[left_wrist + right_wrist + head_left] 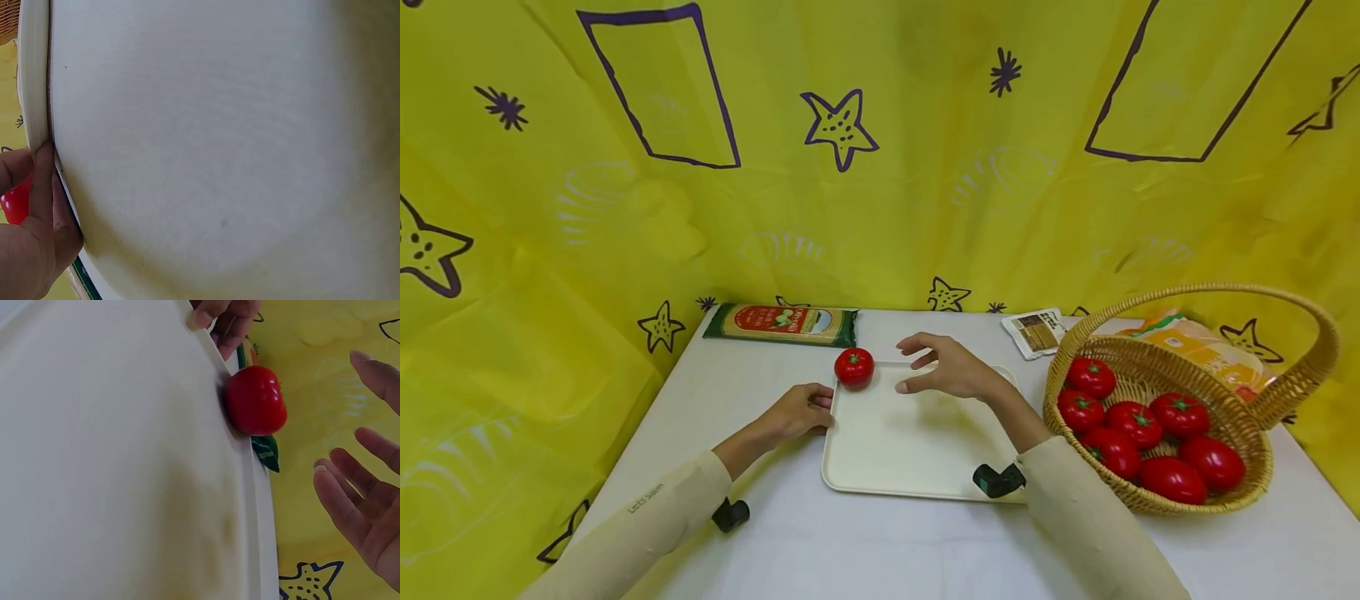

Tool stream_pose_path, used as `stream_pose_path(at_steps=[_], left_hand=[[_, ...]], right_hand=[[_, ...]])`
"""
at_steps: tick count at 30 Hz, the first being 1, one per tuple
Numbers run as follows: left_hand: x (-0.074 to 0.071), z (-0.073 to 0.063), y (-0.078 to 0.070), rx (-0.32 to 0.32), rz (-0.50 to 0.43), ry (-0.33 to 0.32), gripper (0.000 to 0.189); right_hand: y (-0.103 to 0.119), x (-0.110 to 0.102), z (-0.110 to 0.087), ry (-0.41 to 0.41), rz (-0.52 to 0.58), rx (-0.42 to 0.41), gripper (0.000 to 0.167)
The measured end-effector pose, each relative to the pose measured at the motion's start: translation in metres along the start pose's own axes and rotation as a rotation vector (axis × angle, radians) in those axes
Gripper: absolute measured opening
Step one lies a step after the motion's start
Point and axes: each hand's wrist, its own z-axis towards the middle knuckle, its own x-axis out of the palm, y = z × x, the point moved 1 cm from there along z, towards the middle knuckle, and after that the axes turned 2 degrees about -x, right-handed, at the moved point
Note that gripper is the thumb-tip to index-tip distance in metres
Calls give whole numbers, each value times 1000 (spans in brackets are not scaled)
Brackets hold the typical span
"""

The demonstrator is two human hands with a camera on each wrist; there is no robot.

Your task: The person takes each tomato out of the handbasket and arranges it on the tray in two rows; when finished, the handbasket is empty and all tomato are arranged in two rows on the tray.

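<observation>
The left hand (805,410) pinches the left rim of a cream rectangular tray (891,450), thumb on top and fingers tucked beneath the edge. The right hand (946,367) hangs above the tray's far side, well open, its fingers bent and spread, with nothing in its hold.

A red tomato (853,368) with a green top sits in the tray's far left corner, just beyond the left hand and to the left of the right hand, apart from the right fingertips.

Past the left hand, near the far edge of the white-covered table (865,550), lies a long green-and-gold packet (778,324) with a red label. Beyond the right hand and to its right is a small white-and-brown packet (1036,333). Farther to the right of that hand stands a wicker basket (1257,450) with an arched handle, holding seven more red tomatoes (1180,414); an orange-printed bag (1206,346) lies behind it. A yellow curtain (887,217) printed with starfish hangs beyond both hands.
</observation>
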Motion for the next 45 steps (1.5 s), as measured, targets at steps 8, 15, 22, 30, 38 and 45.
stream_pose_path(at_steps=[8,15,22,30,38,45], left_hand=[[0,1,0,-4,5,-7,48],[0,1,1,-14,2,-11,48],[0,2,1,-11,15,-7,48],[0,2,2,-9,13,-5,48],[1,1,0,-18,27,-5,47],[0,2,1,-15,28,-2,48]], right_hand=[[5,-13,-26,18,3,-63,62],[7,-25,-48,33,20,-77,60],[4,-39,-74,88,32,-91,56],[1,-53,-98,150,43,-100,53],[-9,-71,-126,182,8,-80,50],[-21,-82,-154,185,2,-70,50]])
